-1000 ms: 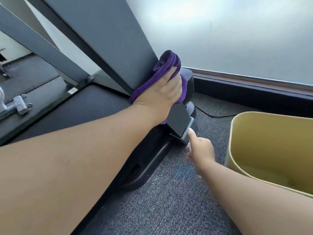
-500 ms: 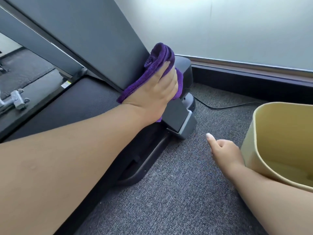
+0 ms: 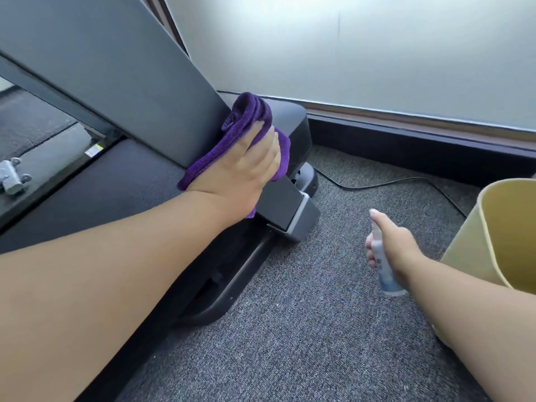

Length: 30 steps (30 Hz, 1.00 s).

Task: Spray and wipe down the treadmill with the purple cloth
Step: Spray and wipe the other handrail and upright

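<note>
Closest in, the right hand (image 3: 390, 245) grips a small clear plastic spray bottle (image 3: 384, 266) above the grey carpet (image 3: 304, 329), fingers curled round it, thumb on top. Just right stands a pale yellow plastic bin (image 3: 499, 236). Farther on, the left hand (image 3: 245, 172) presses the bunched purple cloth (image 3: 249, 123) flat, fingers straight and together, against the dark grey treadmill upright (image 3: 130, 91) near its base. A black cable (image 3: 377, 184) runs behind.

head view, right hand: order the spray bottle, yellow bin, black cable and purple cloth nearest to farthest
1. spray bottle: gripped in the right hand itself.
2. yellow bin: just to its right on the carpet.
3. black cable: ahead, along the floor toward the wall.
4. purple cloth: far left, under the left hand on the treadmill upright.
</note>
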### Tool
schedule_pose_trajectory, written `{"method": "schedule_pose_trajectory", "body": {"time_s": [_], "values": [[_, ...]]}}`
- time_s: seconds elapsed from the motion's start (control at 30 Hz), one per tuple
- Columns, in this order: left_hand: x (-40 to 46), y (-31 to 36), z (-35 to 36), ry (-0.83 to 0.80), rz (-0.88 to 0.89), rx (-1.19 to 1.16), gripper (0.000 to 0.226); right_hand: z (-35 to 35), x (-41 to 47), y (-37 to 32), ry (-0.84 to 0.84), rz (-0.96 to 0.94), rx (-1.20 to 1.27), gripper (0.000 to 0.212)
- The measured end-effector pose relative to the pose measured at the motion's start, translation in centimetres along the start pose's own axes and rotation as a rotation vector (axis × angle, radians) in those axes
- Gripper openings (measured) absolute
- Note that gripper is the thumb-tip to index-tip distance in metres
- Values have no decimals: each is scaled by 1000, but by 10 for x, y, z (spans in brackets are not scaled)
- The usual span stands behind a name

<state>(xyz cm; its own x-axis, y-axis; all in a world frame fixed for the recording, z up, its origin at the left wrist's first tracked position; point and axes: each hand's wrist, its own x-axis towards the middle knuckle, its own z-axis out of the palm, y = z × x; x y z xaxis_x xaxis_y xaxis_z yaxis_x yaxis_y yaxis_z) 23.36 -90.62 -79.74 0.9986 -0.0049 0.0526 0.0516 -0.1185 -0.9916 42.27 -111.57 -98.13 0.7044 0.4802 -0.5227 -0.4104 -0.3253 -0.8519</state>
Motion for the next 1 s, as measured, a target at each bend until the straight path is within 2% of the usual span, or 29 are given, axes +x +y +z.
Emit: {"method": "schedule_pose_trajectory", "body": {"time_s": [0.13,0.27,0.43,0.57,0.73,0.9,1.0], "values": [[-1,-3,-3,-34,28,-14,63,34,12,-17,-143,126,188,56],[-1,-1,-5,-93,62,-15,66,65,24,-17,-70,263,386,43],[-2,-1,-7,-72,54,-54,69,73,30,-13,42,412,537,39],[0,-3,-9,-63,49,-90,71,69,32,-9,-18,490,634,44],[1,-1,-8,-44,41,-49,67,67,28,2,-19,532,681,47],[2,-3,-6,-38,28,-58,66,80,21,-11,18,512,749,40],[6,3,-7,-66,49,-67,68,83,21,-17,-67,471,651,42]]}}
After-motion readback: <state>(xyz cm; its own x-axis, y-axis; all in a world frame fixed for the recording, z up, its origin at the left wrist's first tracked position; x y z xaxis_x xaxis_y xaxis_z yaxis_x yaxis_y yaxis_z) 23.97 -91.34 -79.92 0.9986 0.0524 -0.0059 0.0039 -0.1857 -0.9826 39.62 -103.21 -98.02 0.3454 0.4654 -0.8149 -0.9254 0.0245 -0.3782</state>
